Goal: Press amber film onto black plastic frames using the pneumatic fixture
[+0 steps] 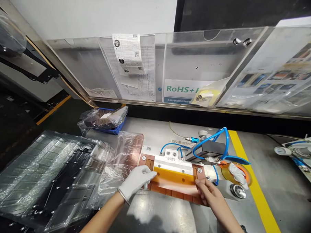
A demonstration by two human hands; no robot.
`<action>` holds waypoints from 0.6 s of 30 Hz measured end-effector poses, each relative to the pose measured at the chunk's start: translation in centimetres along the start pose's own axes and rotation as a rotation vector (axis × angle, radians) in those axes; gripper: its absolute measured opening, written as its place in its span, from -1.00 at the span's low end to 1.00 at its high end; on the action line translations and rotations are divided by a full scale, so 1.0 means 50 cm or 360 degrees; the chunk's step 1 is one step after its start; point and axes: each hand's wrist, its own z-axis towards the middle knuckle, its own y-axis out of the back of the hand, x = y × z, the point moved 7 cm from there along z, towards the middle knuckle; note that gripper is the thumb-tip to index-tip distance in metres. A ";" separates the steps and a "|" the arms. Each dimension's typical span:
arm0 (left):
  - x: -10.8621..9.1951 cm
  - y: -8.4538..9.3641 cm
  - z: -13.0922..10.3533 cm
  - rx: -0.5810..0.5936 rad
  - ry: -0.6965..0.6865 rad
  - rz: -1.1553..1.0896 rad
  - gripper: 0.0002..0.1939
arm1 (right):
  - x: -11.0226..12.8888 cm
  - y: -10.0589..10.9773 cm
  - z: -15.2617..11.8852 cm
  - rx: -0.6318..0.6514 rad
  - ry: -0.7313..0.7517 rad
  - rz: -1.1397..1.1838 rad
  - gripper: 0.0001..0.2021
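My left hand (138, 179), in a white glove, pinches the left end of an amber, see-through film (174, 181). At the film's other end the bare fingers of my right hand (208, 191) close on its edge. The film lies along the front of a white clamp bar (172, 164) on a reddish-brown fixture (171, 194). "JJ-25070" is marked on the white block (171, 154) above the bar. Whether the film's back edge is under the bar I cannot tell.
Left of the fixture are a clear plastic bag (129, 146) with copper-coloured sheets and stacked clear trays (21, 169). A blue bin (116, 128) stands behind. Blue air hoses (225, 143), an orange tape roll (226, 171) and a metal-topped container (237, 191) are at right.
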 end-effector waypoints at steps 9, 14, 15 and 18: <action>0.003 0.007 0.038 -0.0088 0.0036 0.0090 -0.69 | -0.022 0.001 0.055 0.0033 -0.0077 -0.0187 -0.59; 0.009 0.007 0.045 -0.0116 0.0051 0.0146 -0.67 | -0.019 0.003 0.061 0.0006 -0.0093 -0.0350 -0.61; 0.011 0.009 0.045 -0.0126 0.0056 0.0162 -0.67 | -0.016 0.006 0.062 -0.0011 -0.0082 -0.0399 -0.61; 0.015 0.013 0.045 -0.0171 0.0066 0.0215 -0.66 | 0.003 0.021 0.064 -0.0090 -0.0014 -0.0587 -0.59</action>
